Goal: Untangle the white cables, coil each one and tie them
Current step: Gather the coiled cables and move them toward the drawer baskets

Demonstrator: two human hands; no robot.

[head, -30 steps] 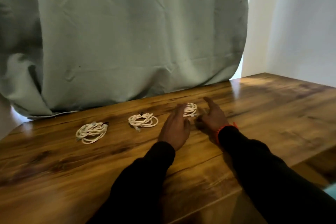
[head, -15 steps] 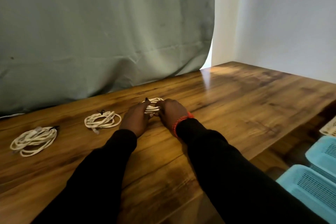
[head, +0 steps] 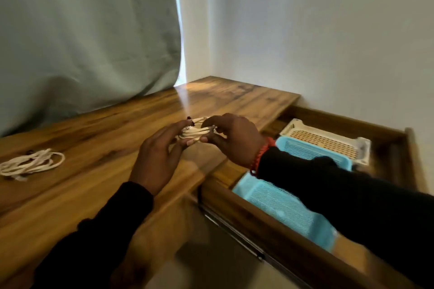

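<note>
While one coiled white cable (head: 30, 164) lies finished at the tabletop's (head: 98, 138) left edge, the left hand (head: 159, 155) and right hand (head: 234, 141) pinch another tied coil (head: 196, 129) between them above the tabletop; the task looks nearly complete.

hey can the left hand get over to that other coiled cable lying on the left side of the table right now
Probably yes, once it lets go. The left hand is gripping the coiled cable together with the right hand. The other coiled cable lies on open table to its left, with nothing between them.
</note>
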